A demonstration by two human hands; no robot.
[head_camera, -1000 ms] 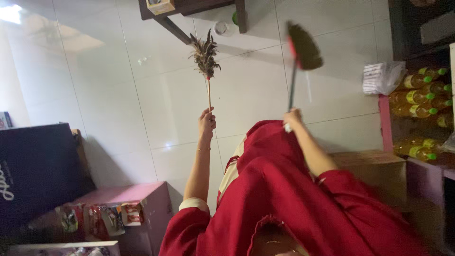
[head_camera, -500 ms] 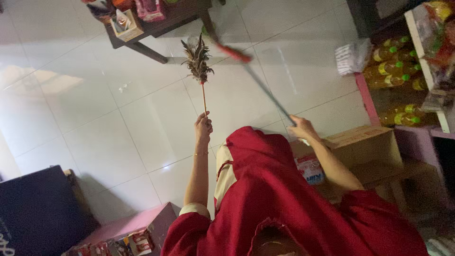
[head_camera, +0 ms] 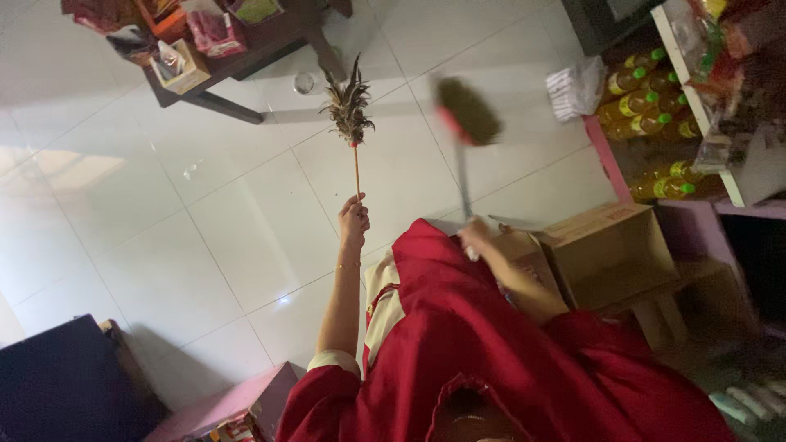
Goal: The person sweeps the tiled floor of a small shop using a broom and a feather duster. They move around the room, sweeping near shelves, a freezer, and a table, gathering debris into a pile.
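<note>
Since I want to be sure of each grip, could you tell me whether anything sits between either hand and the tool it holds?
Nothing visible does. The left hand closes directly on the thin stick of the feather duster, and the right hand grips the blurred broom by its handle, both held out over the white tiled floor.

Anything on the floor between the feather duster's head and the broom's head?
No. In the head view, only bare white floor tile lies between the feather duster and the blurred broom.
</note>
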